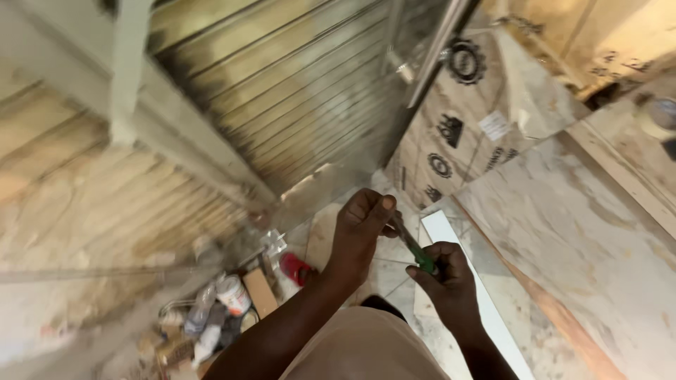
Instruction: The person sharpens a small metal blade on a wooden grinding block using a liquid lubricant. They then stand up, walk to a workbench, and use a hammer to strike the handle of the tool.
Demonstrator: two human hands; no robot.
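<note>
My left hand is closed in a fist at the edge of a glass panel, thumb up, touching the metal tip of a tool. My right hand grips the green handle of that tool, a screwdriver-like thing with a slim shaft pointing up and left toward my left thumb. Both hands are held close together above the floor, near the lower corner of the glass. What the tool tip touches is hidden behind my left hand.
A metal rail runs along the glass. Cardboard-wrapped panels lean at the right. A white strip lies on the dusty tiled floor. Clutter of a white tub, bottle, small box and red item sits lower left.
</note>
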